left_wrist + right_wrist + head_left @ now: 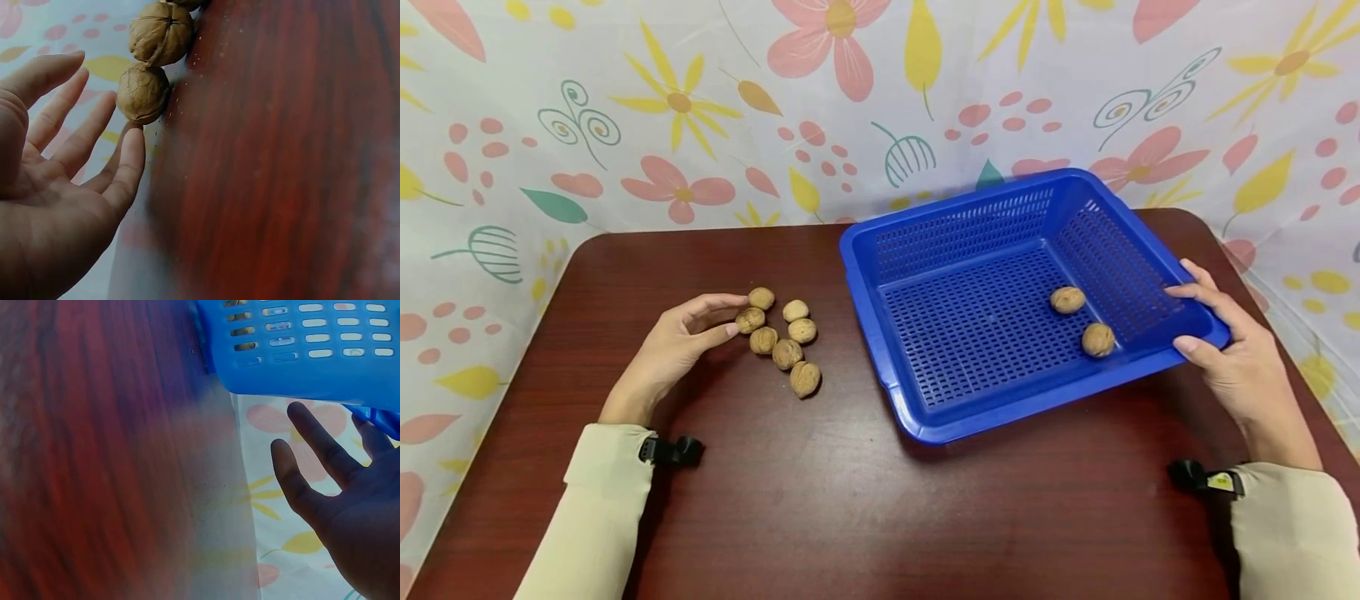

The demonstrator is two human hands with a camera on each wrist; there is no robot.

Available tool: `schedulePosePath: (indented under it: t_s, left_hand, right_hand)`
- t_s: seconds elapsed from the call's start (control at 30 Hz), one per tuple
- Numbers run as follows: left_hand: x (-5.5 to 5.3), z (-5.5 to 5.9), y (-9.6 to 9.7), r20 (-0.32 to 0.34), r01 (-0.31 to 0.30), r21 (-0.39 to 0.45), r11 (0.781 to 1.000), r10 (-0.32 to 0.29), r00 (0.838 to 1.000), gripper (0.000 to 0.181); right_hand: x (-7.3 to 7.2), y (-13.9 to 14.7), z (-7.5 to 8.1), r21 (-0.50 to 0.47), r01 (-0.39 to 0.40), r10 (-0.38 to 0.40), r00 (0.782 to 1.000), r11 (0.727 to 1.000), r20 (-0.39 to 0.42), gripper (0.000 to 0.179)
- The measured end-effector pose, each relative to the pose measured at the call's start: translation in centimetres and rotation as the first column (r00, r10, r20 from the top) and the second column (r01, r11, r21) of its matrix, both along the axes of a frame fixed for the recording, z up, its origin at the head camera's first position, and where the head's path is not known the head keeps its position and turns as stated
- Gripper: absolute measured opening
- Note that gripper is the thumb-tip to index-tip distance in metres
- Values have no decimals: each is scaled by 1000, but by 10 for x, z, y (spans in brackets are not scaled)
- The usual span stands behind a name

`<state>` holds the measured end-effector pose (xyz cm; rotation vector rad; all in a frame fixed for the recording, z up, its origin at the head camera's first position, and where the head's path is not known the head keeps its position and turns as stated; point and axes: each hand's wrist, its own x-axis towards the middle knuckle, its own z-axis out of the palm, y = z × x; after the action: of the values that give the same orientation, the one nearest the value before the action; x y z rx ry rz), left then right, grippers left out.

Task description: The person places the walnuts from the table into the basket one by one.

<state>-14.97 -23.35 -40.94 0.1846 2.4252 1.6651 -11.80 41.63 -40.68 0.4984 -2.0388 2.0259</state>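
Several walnuts (787, 354) lie clustered on the table, left of a blue plastic basket (895, 398). My left hand (673, 346) reaches in from their left. Its thumb tip is right at one walnut (750, 320) and its forefinger extends to another walnut (762, 298). In the left wrist view the fingers are spread, with fingertips beside the nearest walnut (142, 94). At the basket's right end, my right hand (1243, 358) holds the rim, thumb and forefinger over it. Inside the basket are two walnuts, one (1067, 300) farther back and one (1098, 340) nearer.
The dark red-brown table (865, 517) runs beneath everything. A floral-patterned cloth (700, 125) hangs behind it and at both sides. The basket stands at an angle near the table's back edge. Dark straps (662, 451) circle both wrists.
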Motion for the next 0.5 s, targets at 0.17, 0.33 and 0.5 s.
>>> schedulePosePath:
  t_s: [0.17, 0.33, 0.5]
  left_hand:
    - [-5, 1, 4, 28, 30, -72, 997, -28, 999, 42]
    - [-8, 1, 5, 35, 33, -108, 994, -30, 999, 39]
    - [-9, -1, 6, 58, 44, -110, 993, -38, 998, 39]
  right_hand:
    - [-1, 0, 0, -16, -21, 20, 1000, 1000, -3, 45]
    - [-1, -1, 1, -14, -15, 15, 1000, 1000, 1, 45]
    - [0, -2, 0, -5, 9, -9, 1000, 1000, -3, 45]
